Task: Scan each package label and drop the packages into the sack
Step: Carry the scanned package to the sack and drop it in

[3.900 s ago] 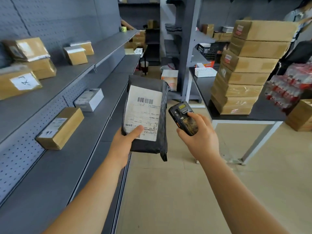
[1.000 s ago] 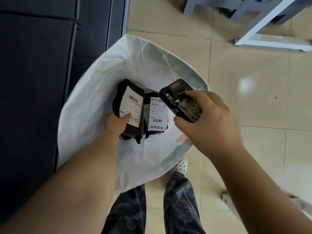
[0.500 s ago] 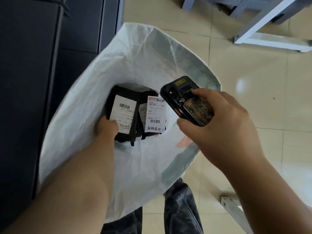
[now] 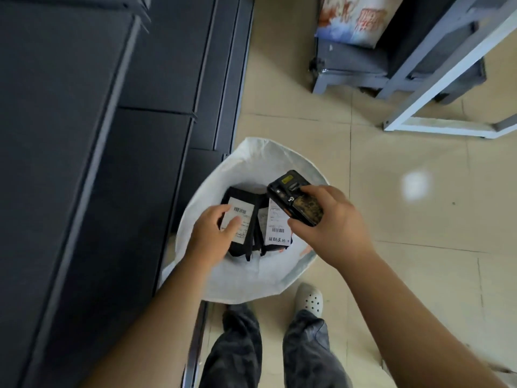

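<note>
A white woven sack (image 4: 251, 155) stands open on the floor in front of me. Two black mailer packages lie side by side at its bottom: one (image 4: 246, 242) on the left with a white barcode label, and a second (image 4: 275, 231) to its right with handwriting on its label. My left hand (image 4: 209, 236) hovers over the left package with relaxed fingers and holds nothing. My right hand (image 4: 333, 228) grips a black handheld scanner (image 4: 291, 197) above the sack's right side.
Dark grey shelving (image 4: 98, 135) runs along the left, close to the sack. A white table frame (image 4: 436, 127) and a grey base carrying a printed bag (image 4: 349, 21) stand at the upper right. My legs and a white clog (image 4: 309, 299) are just below the sack.
My left hand has let go of the labelled package, which now lies in the sack, and has lifted up. The view has risen and pulled back; the scanner stays in my right hand.
</note>
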`<action>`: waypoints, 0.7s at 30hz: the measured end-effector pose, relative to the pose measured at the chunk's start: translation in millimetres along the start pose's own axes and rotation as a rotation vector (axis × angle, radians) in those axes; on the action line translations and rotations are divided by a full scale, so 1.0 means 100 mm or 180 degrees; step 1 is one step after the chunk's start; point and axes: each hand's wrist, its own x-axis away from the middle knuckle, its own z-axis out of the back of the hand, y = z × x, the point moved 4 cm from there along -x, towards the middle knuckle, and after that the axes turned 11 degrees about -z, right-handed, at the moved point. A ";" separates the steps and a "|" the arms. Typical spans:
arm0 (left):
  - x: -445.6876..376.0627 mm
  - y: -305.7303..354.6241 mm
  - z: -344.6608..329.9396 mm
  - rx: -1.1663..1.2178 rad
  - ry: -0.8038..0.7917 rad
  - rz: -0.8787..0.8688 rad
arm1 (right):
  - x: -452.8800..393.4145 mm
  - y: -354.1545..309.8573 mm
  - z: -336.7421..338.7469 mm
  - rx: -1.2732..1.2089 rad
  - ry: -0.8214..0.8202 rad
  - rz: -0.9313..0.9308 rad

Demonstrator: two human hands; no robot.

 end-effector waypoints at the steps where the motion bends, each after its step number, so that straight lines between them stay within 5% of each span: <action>1: 0.10 0.19 0.15 -0.0011 0.0046 -0.0145 | 0.05 -0.09 0.09 -0.0027 0.0041 0.0047; 12: 1.35 2.21 1.84 -0.0310 0.1048 -0.1276 | 0.82 -1.33 1.75 -0.0389 0.0376 0.1258; 21: 3.61 2.74 2.38 -0.0719 0.2626 -0.0692 | 2.01 -2.17 2.04 -0.0691 -0.0377 0.2809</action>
